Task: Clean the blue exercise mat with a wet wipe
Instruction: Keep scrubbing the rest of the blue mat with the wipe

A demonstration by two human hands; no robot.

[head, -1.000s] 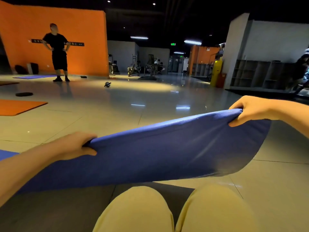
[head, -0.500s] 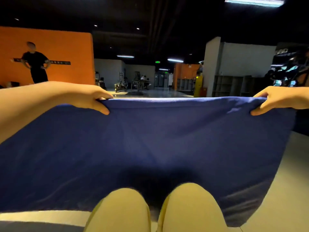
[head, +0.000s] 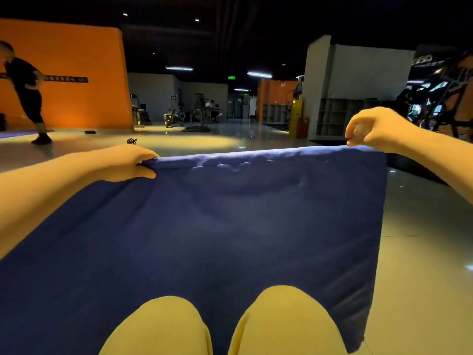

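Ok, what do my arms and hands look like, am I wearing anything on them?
The left hand and right hand are bare: no gloves, rings or watch show. The left forearm and right forearm are bare too, with no sleeve in view. The only clothing visible is pale yellow trousers at the knees.

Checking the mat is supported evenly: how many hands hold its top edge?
2. The left hand grips the top edge of the blue exercise mat at its left; the right hand pinches the right corner. None appears hidden.
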